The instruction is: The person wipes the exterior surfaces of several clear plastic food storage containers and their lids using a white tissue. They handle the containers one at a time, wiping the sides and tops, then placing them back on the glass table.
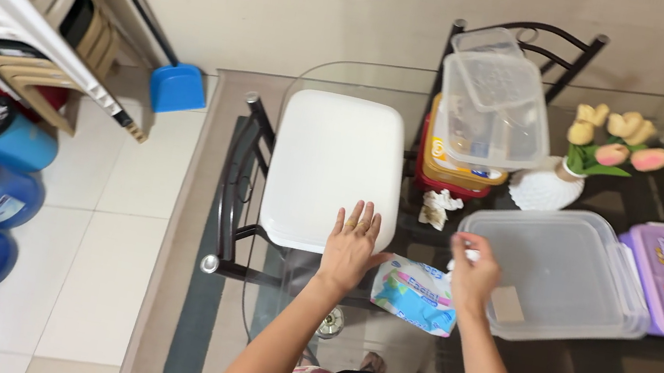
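While the left hand (349, 248) lies flat and open on the stiff white lid (336, 171), the right hand (473, 276) pinches a limp, light tissue (469, 255) above the soft pack (416, 294), best gripped by its edges.

Glossy glass table (341, 80), smooth white plastic lid (335, 169), crinkly shiny plastic tissue pack (417, 295).

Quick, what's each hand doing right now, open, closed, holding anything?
Left hand: open, flat on the white lid, holding nothing.
Right hand: closed, pinching a small white tissue above the wipes pack.
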